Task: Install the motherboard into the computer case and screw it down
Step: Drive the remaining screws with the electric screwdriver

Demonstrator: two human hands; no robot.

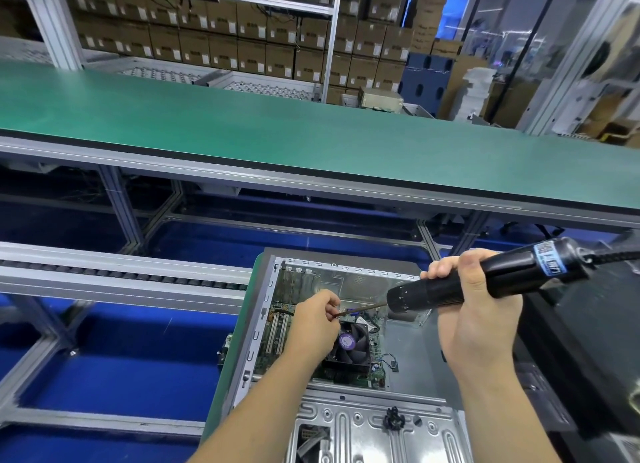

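Observation:
An open grey computer case (405, 355) lies flat on a green-edged pallet at the lower middle. Inside it sits the green motherboard (277, 334) with a black CPU fan (353, 345) bearing a purple hub. My right hand (481, 310) grips a black electric screwdriver (485, 279), held almost level and pointing left over the case. My left hand (317, 324) hovers above the board beside the fan, its fingers pinched around the tip of the screwdriver bit (360, 309). Whether a screw sits at the tip is hidden by the fingers.
A long green bench top (277, 130) spans the view beyond the case. A roller conveyor rail (121, 275) runs in from the left. The screwdriver's braided cable (616, 254) leads off right. A black case panel (588, 341) lies at the right. Stacked cartons fill the background.

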